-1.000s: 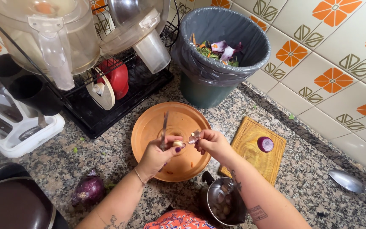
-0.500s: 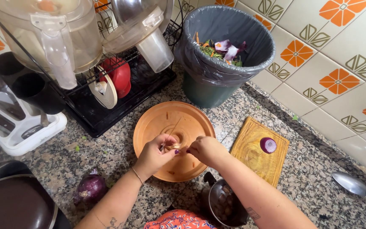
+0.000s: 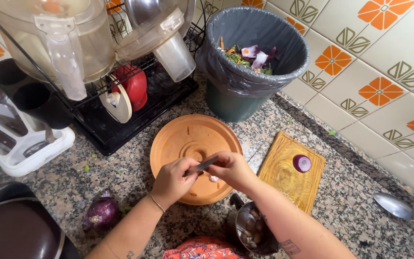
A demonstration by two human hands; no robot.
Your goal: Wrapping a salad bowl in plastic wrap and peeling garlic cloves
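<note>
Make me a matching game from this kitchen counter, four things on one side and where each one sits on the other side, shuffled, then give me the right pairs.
Things:
1. whole red onion
2. halved red onion
3. spoon
4. vegetable scraps

Places:
A. in the lined bin
B. on the wooden cutting board
C. on the counter at the far right edge
D. on the counter left of the person's left arm

Pairs: 1-D, 2-B, 3-C, 4-A

Single head view, steep downward, close over granite counter [image 3: 360, 211].
</note>
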